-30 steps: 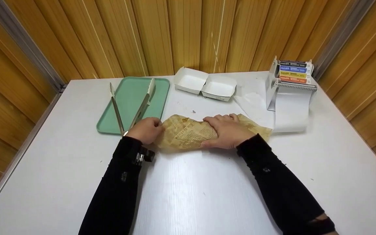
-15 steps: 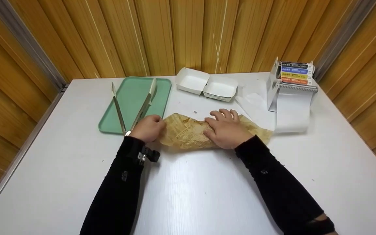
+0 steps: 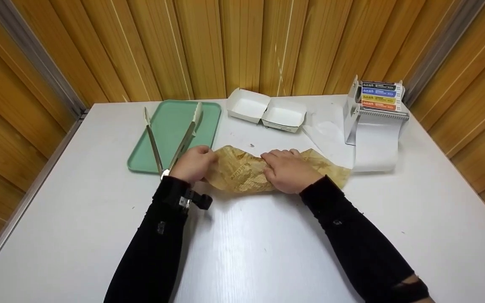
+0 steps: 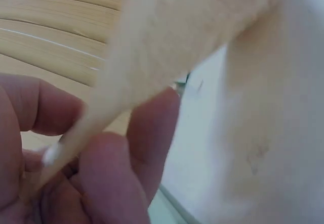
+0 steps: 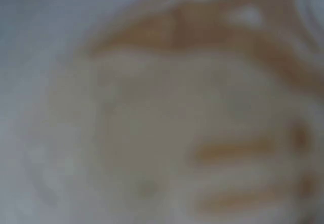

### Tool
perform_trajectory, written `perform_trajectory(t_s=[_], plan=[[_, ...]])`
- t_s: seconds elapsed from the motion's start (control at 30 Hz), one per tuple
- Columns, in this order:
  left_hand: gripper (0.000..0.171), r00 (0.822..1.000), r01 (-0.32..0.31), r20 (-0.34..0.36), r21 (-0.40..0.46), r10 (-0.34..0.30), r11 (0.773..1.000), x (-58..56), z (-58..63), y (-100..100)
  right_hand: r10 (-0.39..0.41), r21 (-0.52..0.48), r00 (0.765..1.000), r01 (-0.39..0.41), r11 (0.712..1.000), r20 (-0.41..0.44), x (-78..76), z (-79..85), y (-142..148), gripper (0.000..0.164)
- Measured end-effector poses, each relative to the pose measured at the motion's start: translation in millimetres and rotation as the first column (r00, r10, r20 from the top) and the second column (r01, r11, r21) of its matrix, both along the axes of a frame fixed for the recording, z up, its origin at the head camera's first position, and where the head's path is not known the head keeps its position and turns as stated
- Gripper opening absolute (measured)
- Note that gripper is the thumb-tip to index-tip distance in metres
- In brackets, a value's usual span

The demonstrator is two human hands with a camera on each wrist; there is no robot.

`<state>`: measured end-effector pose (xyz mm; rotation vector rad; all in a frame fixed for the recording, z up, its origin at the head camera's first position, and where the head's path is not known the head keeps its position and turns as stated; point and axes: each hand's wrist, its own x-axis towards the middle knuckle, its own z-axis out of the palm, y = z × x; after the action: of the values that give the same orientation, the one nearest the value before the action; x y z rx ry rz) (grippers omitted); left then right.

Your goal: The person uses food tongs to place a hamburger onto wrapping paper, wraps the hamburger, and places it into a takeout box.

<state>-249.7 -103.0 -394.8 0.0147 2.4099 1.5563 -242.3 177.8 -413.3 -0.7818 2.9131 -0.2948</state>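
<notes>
A brown, newspaper-printed sheet of wrapping paper [image 3: 240, 173] lies crumpled and bulging at mid-table. Whatever is under or inside it is hidden. My left hand [image 3: 193, 163] pinches its left end, and in the left wrist view the paper [image 4: 167, 42] runs between the thumb and fingers [image 4: 109, 168]. Over the bundle's right half, my right hand [image 3: 289, 170] grips the paper, fingers bent over the far side and thumb on the near side. The right wrist view shows only blurred printed paper [image 5: 152, 118] up close.
A green tray [image 3: 171, 111] at back left has spread metal tongs [image 3: 183, 141] across it, their hinge by my left wrist. An opened white paper box [image 3: 249, 105] stands at the back. A label dispenser [image 3: 379, 99] with a hanging white strip [image 3: 376, 147] is at back right.
My right hand's fingers lifted off the paper half a second ago and are now bent down on it again. The left hand has shifted slightly right, still pinching the paper's end.
</notes>
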Motion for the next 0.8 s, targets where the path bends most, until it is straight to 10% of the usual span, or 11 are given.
perform_trajectory(t_s=[0.27,0.53,0.63,0.73,0.8], plan=[[0.018,0.995,-0.031,0.102,0.412,-0.012,0.911,2.1,-3.8,9.5,-0.028,-0.004,0.998,0.028,1.0,0.051,1.2,1.8,-0.6,0.072],[0.057,0.983,-0.006,0.131,0.723,-0.13,0.69,4.0,-9.9,15.4,-0.006,-0.004,1.0,0.006,1.0,0.021,1.2,0.7,-1.3,0.068],[0.06,0.984,-0.04,0.142,0.766,-0.108,0.641,4.0,-14.3,21.4,-0.006,-0.005,1.0,0.006,1.0,0.02,1.6,0.7,-1.4,0.068],[0.04,0.987,-0.078,0.151,0.757,-0.057,0.649,6.1,-20.3,29.2,-0.005,-0.006,1.0,0.005,1.0,0.021,1.9,0.6,-0.9,0.068],[0.03,0.991,-0.088,0.132,0.661,0.0,0.745,8.6,-23.8,33.6,-0.002,-0.008,1.0,0.003,1.0,0.021,2.2,0.6,-0.8,0.068]])
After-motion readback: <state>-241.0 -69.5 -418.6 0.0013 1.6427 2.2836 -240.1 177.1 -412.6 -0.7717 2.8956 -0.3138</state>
